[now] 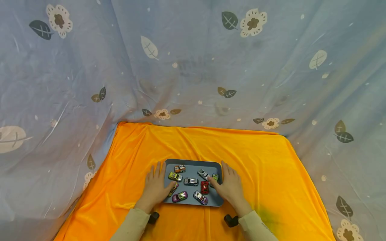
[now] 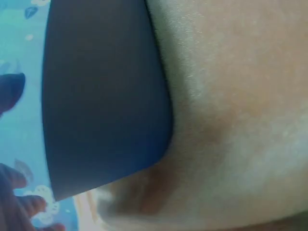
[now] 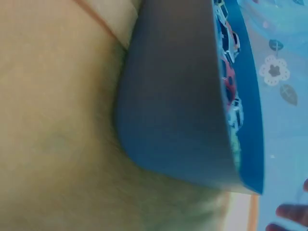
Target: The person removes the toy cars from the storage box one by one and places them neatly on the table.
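Observation:
A grey-blue rectangular tray [image 1: 192, 170] lies on the cloth, its side wall [image 2: 108, 106] large in the left wrist view. In it are several toy cars, among them a silver car [image 1: 191, 181], a red car [image 1: 204, 187], an orange-and-white car [image 1: 180, 168] and a purple car [image 1: 180, 196]. My left hand [image 1: 154, 189] is spread along the tray's left side, fingers straight, thumb over a yellow car [image 1: 173, 190] and partly hiding it. My right hand [image 1: 231, 188] lies along the right side, its thumb over the rim, overlapping a green car [image 1: 215, 177].
An orange velvety cloth [image 1: 247, 150] with folds covers the surface under the tray. Pale blue curtains [image 1: 193, 77] with flowers and leaves hang behind and at both sides. A small black device [image 1: 231, 221] sits at my right wrist, another [image 1: 153, 218] at my left.

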Tool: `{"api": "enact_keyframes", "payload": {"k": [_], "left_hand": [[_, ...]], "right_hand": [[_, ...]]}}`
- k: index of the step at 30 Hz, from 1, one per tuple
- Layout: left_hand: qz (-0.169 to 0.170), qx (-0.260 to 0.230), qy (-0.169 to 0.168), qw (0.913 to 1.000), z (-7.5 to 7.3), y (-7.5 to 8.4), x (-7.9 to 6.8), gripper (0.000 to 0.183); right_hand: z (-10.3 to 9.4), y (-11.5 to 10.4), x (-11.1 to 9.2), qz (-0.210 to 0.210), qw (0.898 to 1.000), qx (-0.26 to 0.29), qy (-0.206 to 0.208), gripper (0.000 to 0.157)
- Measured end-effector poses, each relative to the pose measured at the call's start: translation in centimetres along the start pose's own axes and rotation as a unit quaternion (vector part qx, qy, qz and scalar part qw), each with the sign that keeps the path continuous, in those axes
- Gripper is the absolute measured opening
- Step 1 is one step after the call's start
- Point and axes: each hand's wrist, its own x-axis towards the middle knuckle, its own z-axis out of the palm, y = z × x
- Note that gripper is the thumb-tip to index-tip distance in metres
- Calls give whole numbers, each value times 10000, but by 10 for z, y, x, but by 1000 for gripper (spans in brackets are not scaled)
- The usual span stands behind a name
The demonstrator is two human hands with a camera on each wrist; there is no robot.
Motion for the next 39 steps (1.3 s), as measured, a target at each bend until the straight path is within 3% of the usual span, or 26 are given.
{"api": "enact_keyframes", "payload": {"k": [3,6,10,20,25,27,32,35,39], "left_hand": [[-88,-752,-129,9970,2,-3,1,100],[-266,-1579,-226,9868,3,-5,3,104],[-476,-2206,-244,9739,4,-8,4,101],[-970,-2942,-168,9506,17,-23,9,66],[-1253,-3536,-229,9267,20,-26,10,57],[-1337,-3645,-169,9214,21,-26,9,54],[-1488,-3474,155,9257,20,-22,11,43],[-1714,-3468,337,9215,17,-19,15,38],[-1961,-3783,396,9038,15,-15,25,37]], "right_hand": [[4,3,0,1,9984,558,86,90],[8,5,0,-93,9931,1153,186,85],[13,8,1,-235,9871,1573,183,78],[24,0,11,-325,9859,1621,-254,63],[31,-1,16,-224,9866,1546,-465,61],[32,-3,18,-213,9869,1523,-493,60],[33,-5,23,-141,9871,1493,-555,59],[33,-4,29,-131,9885,1388,-592,59],[33,-2,40,-154,9898,1286,-586,58]]}}
